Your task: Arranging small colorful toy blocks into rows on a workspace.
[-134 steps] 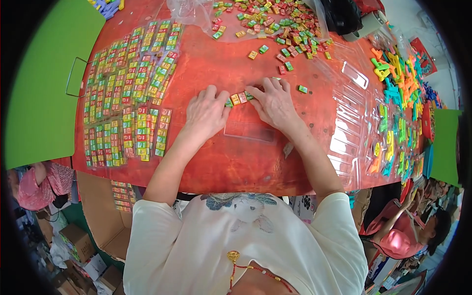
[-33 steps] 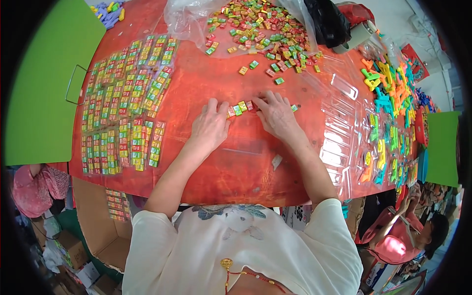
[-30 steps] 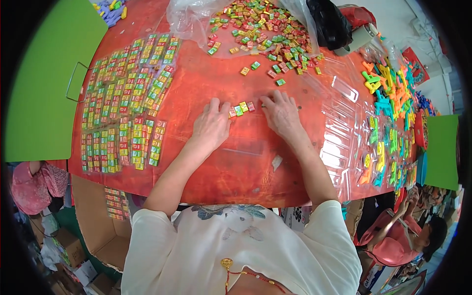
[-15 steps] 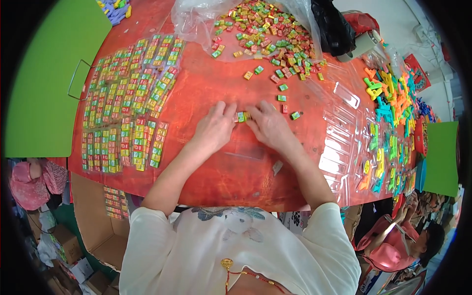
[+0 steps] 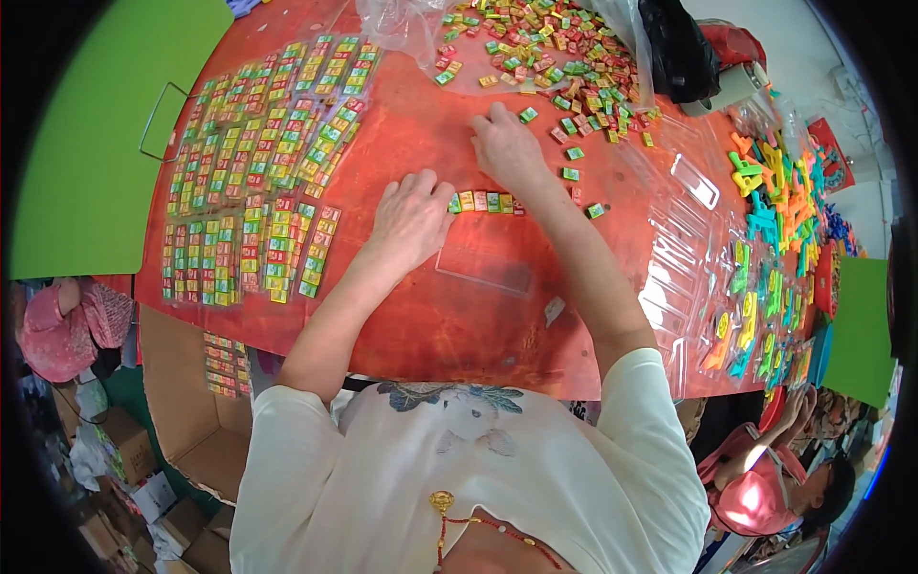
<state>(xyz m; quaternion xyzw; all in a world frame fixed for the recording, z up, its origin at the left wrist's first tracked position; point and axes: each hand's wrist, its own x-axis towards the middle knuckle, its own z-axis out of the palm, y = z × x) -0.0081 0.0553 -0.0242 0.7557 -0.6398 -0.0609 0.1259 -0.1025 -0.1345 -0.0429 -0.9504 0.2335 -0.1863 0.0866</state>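
A short straight row of small rectangular red, yellow and green pieces [image 5: 486,202] lies side by side on the red table [image 5: 392,124], in front of the person. Its left end, a green piece, sits right at the fingertips of the bare left hand [image 5: 413,215], which rests with its fingers bent and close together; whether they pinch that end piece or only touch it, one cannot tell. The row's right end runs up to the right forearm, which partly covers it.

The bare right hand [image 5: 508,151] is apart from the row, beyond it on the far side, palm down with its fingers curled toward the table. Its fingertips are hidden from above, so one cannot tell whether they are closed on anything. Just beside it lies a loose green piece [image 5: 528,115], and a few more loose pieces trail down to the right of the forearm.

Nearer the person than the row lies a flat, clear plastic rectangular tray [image 5: 485,272]. Farther off, at the table's far side, a large heap of loose red, yellow and green pieces [image 5: 574,67] spreads over a crumpled clear plastic bag [image 5: 397,21]. To the left stand clear strips filled with coloured pieces [image 5: 280,239] in overlapping ranks. To the right lie clear molded plastic trays [image 5: 669,253] and, past them, bright plastic toy parts [image 5: 794,182].
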